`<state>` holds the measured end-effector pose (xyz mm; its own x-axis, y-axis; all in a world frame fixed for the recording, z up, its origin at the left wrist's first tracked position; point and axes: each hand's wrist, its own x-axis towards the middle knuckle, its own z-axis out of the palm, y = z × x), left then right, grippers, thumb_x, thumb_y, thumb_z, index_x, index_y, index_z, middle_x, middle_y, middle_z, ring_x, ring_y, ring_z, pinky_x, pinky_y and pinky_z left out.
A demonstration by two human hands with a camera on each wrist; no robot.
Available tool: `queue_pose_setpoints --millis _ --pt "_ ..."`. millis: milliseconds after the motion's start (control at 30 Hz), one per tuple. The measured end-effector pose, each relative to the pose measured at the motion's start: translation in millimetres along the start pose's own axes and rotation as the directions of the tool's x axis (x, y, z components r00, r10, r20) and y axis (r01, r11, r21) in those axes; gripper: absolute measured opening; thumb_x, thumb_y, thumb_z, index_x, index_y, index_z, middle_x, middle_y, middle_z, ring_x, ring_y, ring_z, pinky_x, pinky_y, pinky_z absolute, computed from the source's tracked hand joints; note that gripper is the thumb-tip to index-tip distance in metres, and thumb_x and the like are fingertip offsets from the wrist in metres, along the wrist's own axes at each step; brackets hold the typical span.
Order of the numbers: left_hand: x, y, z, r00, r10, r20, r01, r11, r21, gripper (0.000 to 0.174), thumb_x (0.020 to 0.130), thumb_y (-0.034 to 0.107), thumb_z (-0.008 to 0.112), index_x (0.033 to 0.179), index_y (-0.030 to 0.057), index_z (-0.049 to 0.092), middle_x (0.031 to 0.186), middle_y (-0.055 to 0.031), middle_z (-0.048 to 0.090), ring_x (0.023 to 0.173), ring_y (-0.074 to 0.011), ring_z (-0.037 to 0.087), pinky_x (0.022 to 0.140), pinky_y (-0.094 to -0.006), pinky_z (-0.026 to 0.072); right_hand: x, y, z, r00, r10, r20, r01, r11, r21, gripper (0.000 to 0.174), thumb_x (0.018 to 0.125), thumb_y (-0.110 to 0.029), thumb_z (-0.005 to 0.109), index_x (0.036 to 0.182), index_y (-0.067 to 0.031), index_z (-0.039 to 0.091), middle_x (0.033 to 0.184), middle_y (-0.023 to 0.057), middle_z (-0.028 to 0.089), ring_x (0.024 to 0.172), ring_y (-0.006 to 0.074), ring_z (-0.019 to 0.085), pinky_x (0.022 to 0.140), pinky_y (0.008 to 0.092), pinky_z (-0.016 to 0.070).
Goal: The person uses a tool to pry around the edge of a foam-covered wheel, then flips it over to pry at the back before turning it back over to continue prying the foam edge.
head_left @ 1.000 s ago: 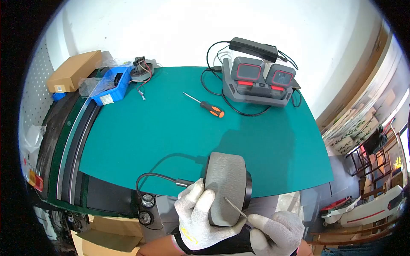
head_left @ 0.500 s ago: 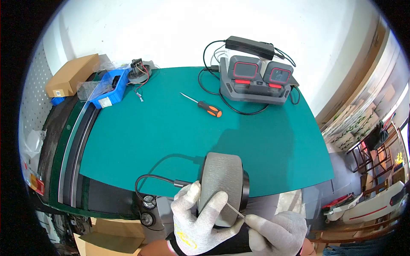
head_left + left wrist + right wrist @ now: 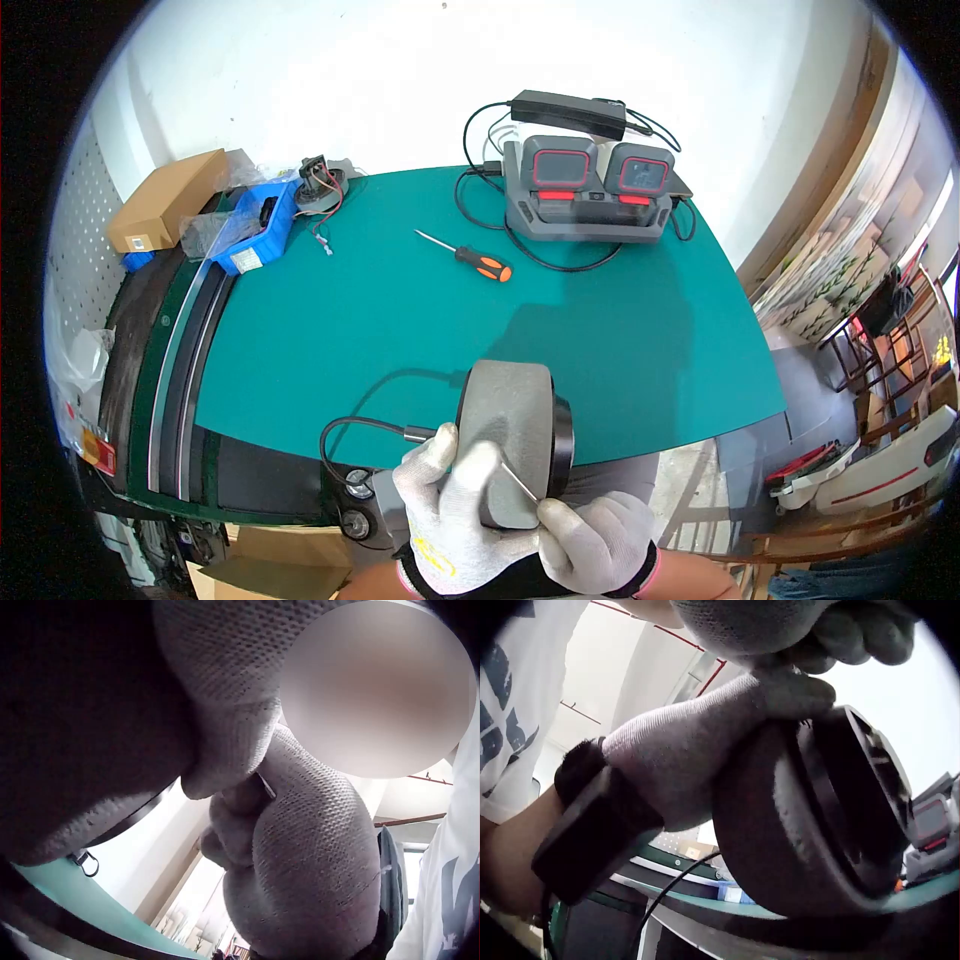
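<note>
In the head view my gloved left hand (image 3: 448,515) grips a grey, rough-textured rounded housing (image 3: 507,415) above the table's near edge. A black round part (image 3: 563,445) shows on the housing's right side. My gloved right hand (image 3: 598,540) pinches a thin metal rod (image 3: 520,482) between thumb and finger; what tool it belongs to, I cannot tell. The rod slants up-left across the housing, its tip beside a left fingertip. Seen from the right wrist, the housing (image 3: 754,825) has a dark open face. From the left wrist, the right hand (image 3: 315,847) has curled fingers.
A screwdriver (image 3: 483,263) with a black-orange handle lies on the green mat (image 3: 330,330). Behind it stands a charging dock (image 3: 590,225) with two packs. A blue bin (image 3: 265,240), wired part (image 3: 322,190) and cardboard box (image 3: 170,200) are back left. A black cable (image 3: 345,422) runs towards the left hand.
The view shifts slightly. The right hand moves left with the rod, closer to the left hand. A left finger has slid across the housing's face, first towards the rod tip and then back left.
</note>
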<state>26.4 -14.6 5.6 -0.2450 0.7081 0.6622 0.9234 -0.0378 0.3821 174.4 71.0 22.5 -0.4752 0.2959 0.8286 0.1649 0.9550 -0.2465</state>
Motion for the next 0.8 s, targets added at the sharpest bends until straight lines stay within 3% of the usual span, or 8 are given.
queue_pose_setpoints --millis 67,167,333,433,800 --pt "-3.7 -0.5 1.5 0.997 -0.068 -0.024 0.067 0.996 -0.052 0.124 0.046 0.052 0.1 0.145 0.0025 0.043 0.14 -0.0251 0.039 0.122 -0.0418 0.044 0.103 -0.0536 0.0399 -1.8 3.7 -0.5 0.999 -0.001 0.048 -0.002 0.998 0.067 0.032 0.077 -0.002 0.071 0.108 0.0043 0.07 0.061 0.0048 0.051 0.047 0.0228 0.05 0.046 0.0377 0.0395" --pt "-6.1 -0.5 -1.8 0.998 -0.059 0.004 0.059 0.998 -0.005 0.129 0.047 0.06 0.097 0.145 -0.002 0.041 0.139 -0.0258 0.041 0.121 -0.0417 0.044 0.103 -0.0543 0.039 -1.1 3.1 -3.7 0.998 0.047 0.03 -0.05 0.991 0.123 0.029 0.078 -0.002 0.07 0.107 0.0046 0.069 0.06 0.0049 0.051 0.047 0.0238 0.05 0.046 0.0383 0.0389" --pt "-7.1 -1.9 -3.0 0.998 -0.044 0.033 0.041 0.995 0.086 0.13 0.05 0.07 0.09 0.146 -0.0019 0.041 0.139 -0.0259 0.042 0.121 -0.0419 0.043 0.103 -0.0544 0.0395 2.4 -0.5 -14.7 0.987 0.157 0.03 -0.159 0.951 0.264 0.025 0.082 0.002 0.068 0.106 0.0059 0.069 0.062 0.0071 0.057 0.048 0.0247 0.054 0.047 0.0379 0.0406" --pt "-9.3 -3.9 -2.6 0.999 -0.035 0.039 0.032 0.996 0.082 0.127 0.052 0.072 0.088 0.145 -0.001 0.043 0.141 -0.0254 0.042 0.122 -0.0417 0.043 0.103 -0.0538 0.04 12.3 -2.9 -32.2 0.985 0.112 0.135 -0.139 0.966 0.216 0.027 0.082 0.002 0.069 0.108 0.006 0.07 0.061 0.0065 0.056 0.048 0.0241 0.055 0.047 0.0374 0.0404" --pt "-9.8 -5.1 -1.7 1.0 -0.007 0.015 0.006 0.996 0.09 0.122 0.057 0.072 0.087 0.146 0.0029 0.043 0.143 -0.0221 0.041 0.124 -0.0391 0.042 0.103 -0.0516 0.0398 25.8 -1.9 -40.6 0.98 0.093 0.177 -0.125 0.975 0.182 0.03 0.081 0.0 0.071 0.11 0.0062 0.071 0.059 0.0062 0.055 0.046 0.0235 0.054 0.045 0.0365 0.0404"
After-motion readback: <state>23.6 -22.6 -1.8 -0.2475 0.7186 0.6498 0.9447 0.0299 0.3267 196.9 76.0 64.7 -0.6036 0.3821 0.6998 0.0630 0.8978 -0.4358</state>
